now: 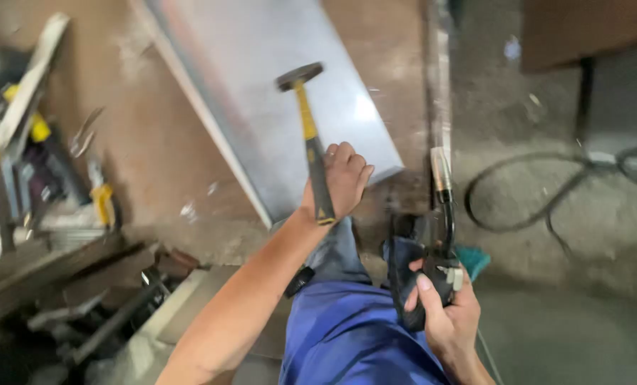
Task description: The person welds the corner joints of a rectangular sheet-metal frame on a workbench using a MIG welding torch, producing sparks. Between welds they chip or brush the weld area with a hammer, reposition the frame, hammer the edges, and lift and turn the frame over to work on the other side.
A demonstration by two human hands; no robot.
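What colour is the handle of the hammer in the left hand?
The hammer handle is yellow near the head and black at the grip, seen in the head view.

the left grip (341, 182) holds a hammer (310, 135) over a sheet (261, 78) on the floor (154, 142). to the right, the right grip (443, 314) holds a torch (443, 214), with a cable (539, 192) farther right. scrap (83, 285) lies at left.

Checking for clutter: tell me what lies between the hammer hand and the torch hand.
Head view: between the left hand gripping the hammer and the right hand holding the torch lie blue trousers and bare floor.
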